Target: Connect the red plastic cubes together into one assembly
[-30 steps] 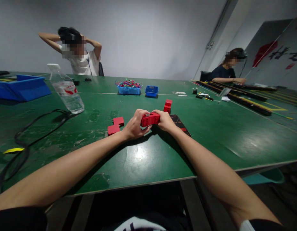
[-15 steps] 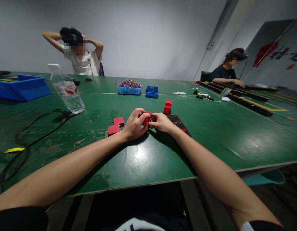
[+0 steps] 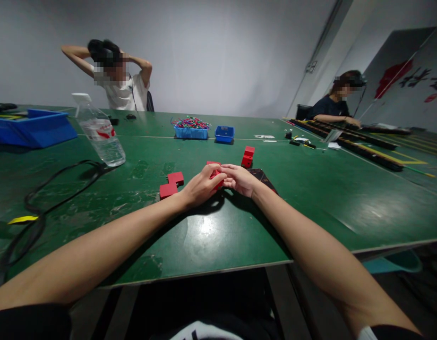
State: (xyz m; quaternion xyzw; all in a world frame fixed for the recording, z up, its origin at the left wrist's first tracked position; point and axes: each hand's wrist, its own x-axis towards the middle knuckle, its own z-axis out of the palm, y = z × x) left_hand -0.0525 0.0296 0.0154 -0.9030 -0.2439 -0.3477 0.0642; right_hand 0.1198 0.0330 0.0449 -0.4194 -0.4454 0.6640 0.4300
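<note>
Both my hands meet over the middle of the green table (image 3: 239, 236). My left hand (image 3: 200, 186) and my right hand (image 3: 241, 179) are closed together on one red block piece (image 3: 215, 173), which shows only in part between the fingers. A second red block piece (image 3: 171, 184), stepped in shape, lies flat just left of my left hand. A third red piece (image 3: 247, 157) stands beyond my right hand. Under my right wrist lies a dark flat card or box (image 3: 262, 177).
A clear water bottle (image 3: 99, 132) and a black cable loop (image 3: 58, 182) are at the left, with a blue bin (image 3: 34, 127) behind. Two small blue trays (image 3: 204, 131) sit farther back. One person sits across the table, another at the right bench (image 3: 363, 141).
The red piece was held broadside between both hands; it has been turned and is now mostly covered by my fingers. My hands have closed in toward each other.
</note>
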